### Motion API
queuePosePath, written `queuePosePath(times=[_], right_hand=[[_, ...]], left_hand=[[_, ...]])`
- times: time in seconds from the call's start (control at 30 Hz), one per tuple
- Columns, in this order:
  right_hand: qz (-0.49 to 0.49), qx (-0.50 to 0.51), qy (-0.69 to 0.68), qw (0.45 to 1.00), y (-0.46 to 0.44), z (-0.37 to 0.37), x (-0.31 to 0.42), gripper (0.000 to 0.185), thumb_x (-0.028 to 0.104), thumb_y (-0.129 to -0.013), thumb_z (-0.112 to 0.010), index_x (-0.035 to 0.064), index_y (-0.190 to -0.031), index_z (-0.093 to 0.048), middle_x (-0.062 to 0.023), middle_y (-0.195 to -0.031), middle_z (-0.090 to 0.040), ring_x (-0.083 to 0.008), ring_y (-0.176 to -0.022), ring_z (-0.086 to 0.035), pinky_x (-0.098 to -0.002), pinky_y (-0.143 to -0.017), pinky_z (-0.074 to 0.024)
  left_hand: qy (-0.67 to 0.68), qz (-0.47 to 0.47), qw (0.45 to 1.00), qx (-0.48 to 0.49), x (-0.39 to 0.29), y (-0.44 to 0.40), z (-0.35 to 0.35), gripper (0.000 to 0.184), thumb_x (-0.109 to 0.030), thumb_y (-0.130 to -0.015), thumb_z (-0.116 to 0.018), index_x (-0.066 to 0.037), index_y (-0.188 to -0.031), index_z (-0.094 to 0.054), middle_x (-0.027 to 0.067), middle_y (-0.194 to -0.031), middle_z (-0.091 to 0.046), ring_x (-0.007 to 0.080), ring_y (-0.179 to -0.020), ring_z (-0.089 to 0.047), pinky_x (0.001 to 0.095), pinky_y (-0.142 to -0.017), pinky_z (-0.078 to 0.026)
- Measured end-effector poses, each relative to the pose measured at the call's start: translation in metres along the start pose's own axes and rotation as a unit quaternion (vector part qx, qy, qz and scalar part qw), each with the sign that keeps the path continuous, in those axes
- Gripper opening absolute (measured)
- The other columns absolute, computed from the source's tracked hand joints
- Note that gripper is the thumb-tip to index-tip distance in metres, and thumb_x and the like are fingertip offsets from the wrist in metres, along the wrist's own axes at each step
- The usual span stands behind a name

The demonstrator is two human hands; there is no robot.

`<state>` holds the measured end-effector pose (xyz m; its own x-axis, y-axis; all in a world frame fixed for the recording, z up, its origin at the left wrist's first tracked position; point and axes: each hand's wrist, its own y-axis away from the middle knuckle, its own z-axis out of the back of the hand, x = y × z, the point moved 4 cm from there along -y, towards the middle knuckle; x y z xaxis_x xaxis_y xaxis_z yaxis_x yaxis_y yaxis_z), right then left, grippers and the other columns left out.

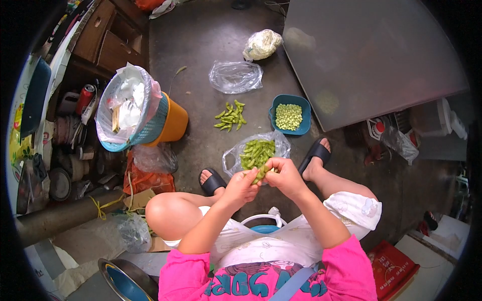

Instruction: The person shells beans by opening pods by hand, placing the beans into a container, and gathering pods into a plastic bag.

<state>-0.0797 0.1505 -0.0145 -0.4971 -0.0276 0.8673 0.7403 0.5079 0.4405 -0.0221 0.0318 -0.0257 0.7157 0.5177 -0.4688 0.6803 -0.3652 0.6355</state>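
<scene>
Between my two hands is a green soybean pod [259, 175], held over a clear plastic bag [232, 159]. My left hand [243, 185] is closed on one end of the pod, with thumb and fingers pinched. At the other end, my right hand [284, 176] pinches it, and a pale bit shows by its fingertips. More green pods [257, 152] fill the bag just beyond my hands. A blue-green bowl [274, 112] of shelled beans [288, 117] stands farther off to the right. Several loose pods [231, 116] lie on the floor left of the bowl.
A lined waste basket [158, 118] stands left beside an orange bucket [174, 120]. An empty clear bag [236, 77] and a whitish bundle [262, 44] lie farther out. A large grey panel [376, 55] occupies the right. A metal basin [123, 281] is at lower left.
</scene>
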Motion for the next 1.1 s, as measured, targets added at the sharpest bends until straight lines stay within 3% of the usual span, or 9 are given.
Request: queuePosePath(times=[0.1,0.13,0.2,0.23,0.33,0.63,0.83,0.93,1.1], right_hand=[[-0.046,0.036,-0.095,0.994,-0.002,0.000,-0.006,0.003,0.005,-0.068,-0.056,0.0032,-0.069,-0.057,0.0029,-0.061,-0.053,-0.0026,-0.053,-0.044,-0.0179,-0.046,-0.0335],[-0.061,0.050,-0.134,0.988,-0.003,-0.001,-0.008,0.003,0.005,-0.068,-0.056,0.0032,-0.069,-0.057,0.0027,-0.061,-0.053,-0.0028,-0.053,-0.044,-0.0179,-0.046,-0.0336],[-0.041,0.015,-0.129,0.991,-0.007,0.002,-0.012,0.003,0.005,-0.068,-0.055,0.0030,-0.069,-0.056,0.0027,-0.061,-0.052,-0.0028,-0.053,-0.044,-0.0182,-0.046,-0.0338],[-0.031,-0.002,-0.127,0.991,-0.008,0.003,-0.013,0.003,0.005,-0.069,-0.055,0.0030,-0.069,-0.056,0.0027,-0.061,-0.052,-0.0027,-0.053,-0.044,-0.0184,-0.046,-0.0340],[0.032,-0.034,0.010,0.999,-0.008,0.006,-0.009,0.006,0.006,-0.068,-0.056,0.0015,-0.071,-0.058,0.0016,-0.062,-0.054,-0.0031,-0.054,-0.045,-0.0194,-0.048,-0.0358],[0.029,-0.053,0.147,0.987,-0.003,0.006,-0.001,0.013,0.010,-0.066,-0.060,-0.0006,-0.073,-0.061,-0.0009,-0.062,-0.058,-0.0052,-0.056,-0.049,-0.0224,-0.052,-0.0404],[0.006,-0.037,0.147,0.988,-0.001,0.002,0.002,0.015,0.012,-0.066,-0.061,0.0000,-0.074,-0.062,-0.0041,-0.065,-0.061,-0.0073,-0.057,-0.052,-0.0228,-0.053,-0.0416],[0.021,-0.019,0.143,0.989,-0.001,0.001,0.007,0.009,0.009,-0.069,-0.061,0.0009,-0.073,-0.060,0.0044,-0.060,-0.053,-0.0011,-0.053,-0.042,-0.0183,-0.046,-0.0325],[0.008,0.000,0.143,0.990,0.001,0.000,0.011,0.009,0.009,-0.070,-0.059,0.0006,-0.075,-0.060,0.0029,-0.061,-0.054,-0.0014,-0.053,-0.043,-0.0172,-0.046,-0.0324]], left_hand=[[-0.014,0.010,0.999,0.034,0.000,-0.004,0.010,0.033,-0.037,-0.084,-0.052,-0.005,-0.078,-0.052,-0.0033,-0.050,-0.040,0.0079,-0.037,-0.035,0.0221,-0.035,-0.026],[-0.238,-0.147,0.960,-0.030,-0.012,-0.002,0.010,0.030,-0.033,-0.083,-0.054,-0.004,-0.079,-0.052,0.0008,-0.053,-0.043,0.0128,-0.040,-0.040,0.0249,-0.038,-0.030],[-0.611,-0.413,0.660,-0.145,-0.029,0.014,-0.015,0.024,-0.024,-0.080,-0.058,-0.001,-0.081,-0.052,0.0089,-0.058,-0.050,0.0226,-0.047,-0.050,0.0306,-0.044,-0.038],[-0.624,-0.385,0.664,-0.146,-0.035,0.020,-0.024,0.022,-0.017,-0.074,-0.063,0.000,-0.085,-0.054,0.0144,-0.068,-0.054,0.0313,-0.061,-0.055,0.0362,-0.053,-0.043],[-0.644,-0.394,0.640,-0.146,-0.031,0.019,-0.023,0.018,-0.016,-0.075,-0.060,-0.001,-0.082,-0.053,0.0141,-0.066,-0.053,0.0312,-0.058,-0.054,0.0371,-0.051,-0.042],[-0.647,-0.322,0.675,-0.149,-0.024,0.012,-0.015,0.011,-0.011,-0.076,-0.050,0.000,-0.075,-0.051,0.0176,-0.065,-0.053,0.0360,-0.061,-0.052,0.0408,-0.053,-0.041],[-0.520,-0.238,0.815,-0.095,-0.021,0.006,-0.003,0.017,-0.014,-0.078,-0.044,-0.001,-0.074,-0.054,0.0148,-0.059,-0.054,0.0291,-0.053,-0.053,0.0378,-0.051,-0.041],[-0.438,-0.167,0.882,-0.053,-0.018,0.005,0.002,0.019,-0.014,-0.080,-0.041,-0.001,-0.076,-0.055,0.0059,-0.054,-0.050,0.0153,-0.048,-0.047,0.0299,-0.046,-0.037],[-0.380,-0.123,0.917,0.011,-0.026,0.013,-0.006,0.021,-0.014,-0.083,-0.037,-0.002,-0.073,-0.052,-0.0017,-0.052,-0.042,0.0056,-0.046,-0.035,0.0223,-0.042,-0.028]])
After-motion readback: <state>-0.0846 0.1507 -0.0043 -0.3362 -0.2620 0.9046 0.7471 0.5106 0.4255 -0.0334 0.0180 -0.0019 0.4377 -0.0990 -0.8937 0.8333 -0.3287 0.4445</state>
